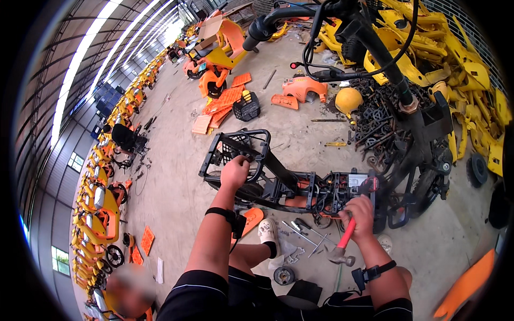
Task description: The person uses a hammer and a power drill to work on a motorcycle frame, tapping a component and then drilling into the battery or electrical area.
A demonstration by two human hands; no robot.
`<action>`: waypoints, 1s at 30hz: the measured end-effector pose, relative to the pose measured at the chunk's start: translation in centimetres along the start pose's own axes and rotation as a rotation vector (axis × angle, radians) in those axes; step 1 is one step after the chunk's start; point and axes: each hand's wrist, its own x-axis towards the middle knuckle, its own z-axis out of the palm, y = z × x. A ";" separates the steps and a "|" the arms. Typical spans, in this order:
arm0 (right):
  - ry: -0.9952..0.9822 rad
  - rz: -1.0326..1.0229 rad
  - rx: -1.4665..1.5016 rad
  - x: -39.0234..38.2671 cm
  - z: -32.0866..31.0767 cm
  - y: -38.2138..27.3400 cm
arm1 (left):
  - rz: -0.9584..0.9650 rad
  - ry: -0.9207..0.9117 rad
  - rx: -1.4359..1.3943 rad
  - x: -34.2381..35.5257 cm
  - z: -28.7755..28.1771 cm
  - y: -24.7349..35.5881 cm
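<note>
the black bike frame [282, 174] stands stripped in front of you on the concrete floor [176, 176], its dark parts and tangled cables exposed along the low middle, a black rack [266, 151] at its left end and the steering column [395, 72] rising at its right. your left hand [234, 172] is curled over the rack, its fingertips partly hidden; your right hand [357, 215] is closed on the red handle of the hammer [347, 235], whose metal head hangs down toward you. a broad stretch of concrete lies between the rack and the row of yellow bikes [88, 224] along the floor's left edge; on the far right side, a heap of small dark metal parts [375, 115] and a pile of yellow panels [466, 80] crowd the floor's right edge. count one hammer, one frame, one yellow helmet [348, 100], one black basket [247, 107], one round dark part [284, 275] near your feet and two light shoes [267, 232]; the slender tools [316, 243] beside them overlap, so you cannot tell their number.
</note>
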 end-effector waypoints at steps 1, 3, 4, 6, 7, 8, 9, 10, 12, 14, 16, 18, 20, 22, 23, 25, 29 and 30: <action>0.036 0.035 0.016 0.0 0.0 0.2 | 0.008 0.010 0.017 -0.2 0.1 0.1; 0.120 0.103 0.051 0.3 -0.1 0.4 | -0.028 -0.037 -0.001 -0.2 -0.4 0.5; 0.151 0.109 0.046 0.1 0.2 0.7 | -0.021 -0.027 0.011 -0.2 -0.5 0.6; 0.166 0.325 0.197 -0.6 1.1 0.7 | -0.030 -0.036 0.010 -0.6 -0.7 1.1; 0.171 0.434 0.272 -0.9 1.4 0.5 | -0.034 -0.041 0.011 -0.6 -0.6 1.0; 0.151 0.484 0.323 0.2 1.2 -0.9 | -0.035 -0.041 0.017 -0.5 -0.7 0.9; 0.141 0.512 0.411 -0.3 2.3 -0.4 | -0.036 -0.041 0.023 -0.4 -0.7 0.7; 0.090 0.612 0.545 -0.4 3.2 -0.4 | -0.039 -0.041 0.023 -0.4 -0.6 0.5; -0.052 0.778 0.640 -1.0 4.7 -0.2 | -0.054 -0.060 0.042 -0.2 -0.6 0.7; -0.114 1.009 0.847 -2.1 6.4 0.2 | -0.053 -0.055 0.054 -0.3 -0.3 0.6; -0.140 1.270 0.997 -1.8 7.4 -1.1 | -0.041 -0.041 0.036 -0.1 -0.5 0.2; -0.186 1.494 1.163 -2.2 7.5 -0.8 | -0.016 -0.014 0.003 -0.1 0.0 -0.3; -0.260 1.653 1.240 -2.5 7.8 -0.5 | -0.029 -0.061 -0.052 0.2 0.0 -0.5; -0.429 1.650 1.073 -2.6 8.0 -0.1 | -0.046 -0.119 -0.057 0.6 0.1 -0.7; -0.506 1.646 0.991 -2.7 8.2 0.1 | -0.042 -0.141 -0.023 0.8 0.2 -0.8; -0.507 1.600 0.967 -3.0 8.5 0.8 | -0.032 -0.186 0.046 1.2 0.3 -0.9; -0.432 1.598 1.135 -0.9 8.0 0.0 | -0.068 -0.188 0.066 1.1 0.1 -1.1; -0.380 1.632 1.193 -0.7 8.2 0.0 | -0.072 -0.179 0.071 1.1 0.2 -1.1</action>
